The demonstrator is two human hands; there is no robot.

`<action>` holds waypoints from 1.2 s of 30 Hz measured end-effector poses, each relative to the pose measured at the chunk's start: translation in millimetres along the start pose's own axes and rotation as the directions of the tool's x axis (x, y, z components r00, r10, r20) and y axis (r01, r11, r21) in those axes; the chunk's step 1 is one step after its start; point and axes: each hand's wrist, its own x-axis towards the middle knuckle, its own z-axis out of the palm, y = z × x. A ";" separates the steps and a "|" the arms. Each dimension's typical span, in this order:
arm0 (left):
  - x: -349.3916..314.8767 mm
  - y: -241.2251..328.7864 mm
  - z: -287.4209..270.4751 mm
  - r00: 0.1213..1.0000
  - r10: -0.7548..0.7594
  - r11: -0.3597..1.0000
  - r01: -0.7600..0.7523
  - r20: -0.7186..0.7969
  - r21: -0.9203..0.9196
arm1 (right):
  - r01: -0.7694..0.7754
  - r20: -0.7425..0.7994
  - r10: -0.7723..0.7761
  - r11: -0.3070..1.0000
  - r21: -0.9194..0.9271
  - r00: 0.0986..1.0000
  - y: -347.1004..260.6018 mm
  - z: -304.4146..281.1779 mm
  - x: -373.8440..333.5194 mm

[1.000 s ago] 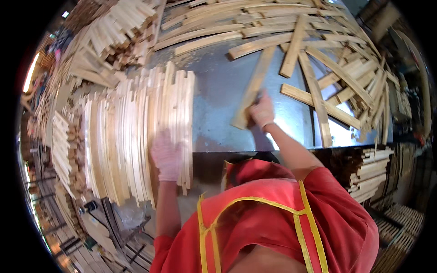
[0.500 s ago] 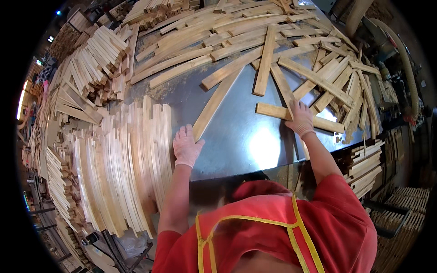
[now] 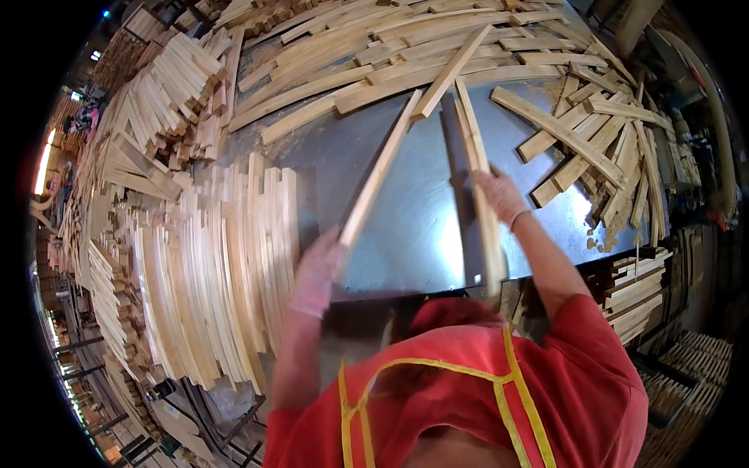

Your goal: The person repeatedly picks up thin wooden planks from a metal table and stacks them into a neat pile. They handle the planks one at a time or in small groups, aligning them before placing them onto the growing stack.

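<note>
Timber slats (image 3: 381, 168) look light and stiff, probably best gripped mid-length. The left hand (image 3: 321, 267) curls around one's near end; the right hand (image 3: 502, 197) clasps another slat (image 3: 473, 142) midway.

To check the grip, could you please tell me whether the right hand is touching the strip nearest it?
Touching: the head view shows the right hand with its fingers on the strip.

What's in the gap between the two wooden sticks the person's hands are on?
In the head view, mostly bare, shiny tabletop lies between the left stick and right stick; another stick pokes in at the far end.
</note>
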 end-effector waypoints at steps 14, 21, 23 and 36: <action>-122.8 -131.4 -41.6 0.800 0.586 0.299 -0.065 -0.130 0.952 | 0.384 0.672 0.120 0.741 -0.551 0.731 -47.7 317.4 -138.8; -67.1 -115.4 -70.3 0.764 0.642 -0.035 0.124 -0.073 0.992 | 0.299 0.839 -0.032 0.941 -0.158 0.544 -59.2 287.5 -95.8; -62.7 -106.1 -67.9 0.840 0.517 0.018 0.183 -0.166 0.983 | 0.326 0.727 -0.117 0.933 -0.154 0.677 -53.0 218.4 -52.7; -18.2 -75.4 43.1 0.813 0.565 -0.175 -0.050 0.141 0.983 | 0.332 0.326 -0.145 0.023 -0.943 0.934 -106.9 -92.7 56.7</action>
